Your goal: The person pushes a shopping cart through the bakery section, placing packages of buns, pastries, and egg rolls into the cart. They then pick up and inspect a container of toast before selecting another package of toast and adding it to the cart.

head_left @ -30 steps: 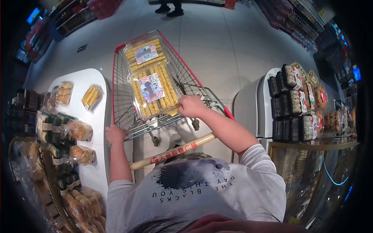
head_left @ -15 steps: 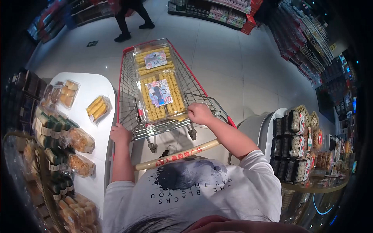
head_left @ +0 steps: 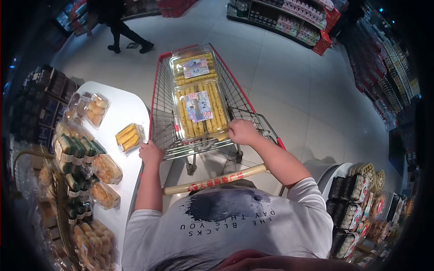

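A wire shopping cart [head_left: 156, 86] with red edges stands in front of me, its cream handle [head_left: 217, 180] close to my shirt. Inside lie two clear boxes of yellow sticks, a far one [head_left: 192, 67] and a near one [head_left: 199, 108], each with a printed label. My left hand [head_left: 151, 152] is closed on the cart's left side, near the white display table. My right hand [head_left: 242, 132] is closed at the near right corner of the near box; its fingertips are partly hidden.
A white display table [head_left: 131, 101] on the left bears a pack of yellow pastries [head_left: 129, 137] and bagged breads [head_left: 107, 168]. Black food trays [head_left: 346, 187] stand at right. A person [head_left: 120, 29] walks at the upper left, and shelves [head_left: 289, 20] stand behind.
The cart, table and shelves appear further right in view. The walking person has moved left. Both hands keep their hold, and my left hand now appears nearer the yellow pastry pack.
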